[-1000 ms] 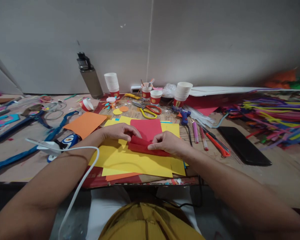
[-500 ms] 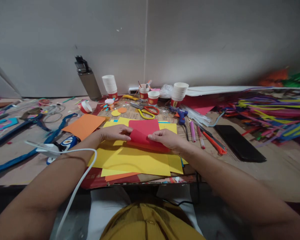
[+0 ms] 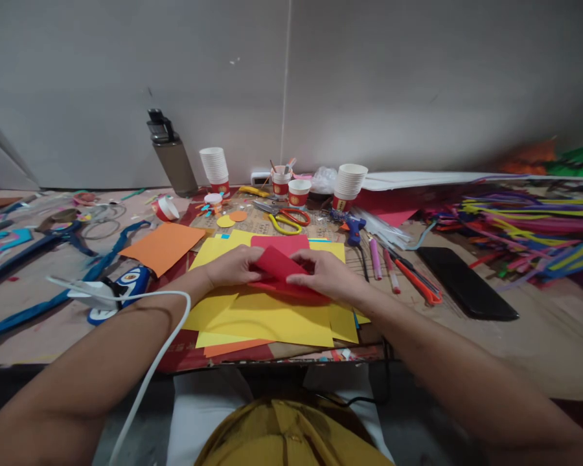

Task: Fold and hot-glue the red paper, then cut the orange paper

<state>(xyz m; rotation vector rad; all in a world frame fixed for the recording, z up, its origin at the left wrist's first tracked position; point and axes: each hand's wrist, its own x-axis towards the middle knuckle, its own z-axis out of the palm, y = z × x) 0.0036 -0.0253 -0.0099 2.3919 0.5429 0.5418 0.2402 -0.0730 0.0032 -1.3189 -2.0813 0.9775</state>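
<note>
A sheet of red paper [image 3: 278,264] is held between my two hands, its near part bent up and over. My left hand [image 3: 238,265] pinches its left edge between thumb and fingers. On the right side, my right hand [image 3: 320,273] grips the sheet, thumb on top and fingers curled behind. More red paper shows flat just beyond the bent part. Beneath lie several overlapping yellow sheets [image 3: 272,320], with an orange sheet [image 3: 236,348] peeking out at the near edge. Another orange sheet [image 3: 165,246] rests to the left of my hands.
Behind the paper lie yellow-handled scissors [image 3: 285,223] and red-handled ones. A blue glue gun [image 3: 355,228] and a black phone [image 3: 466,283] are on the right. Stacked paper cups [image 3: 350,184] and a bottle [image 3: 175,162] stand at the back. A white cable [image 3: 162,349] crosses my left forearm.
The red paper's near part is now bent up further, with a corner pointing up between my hands. Both hands have drawn slightly closer together.
</note>
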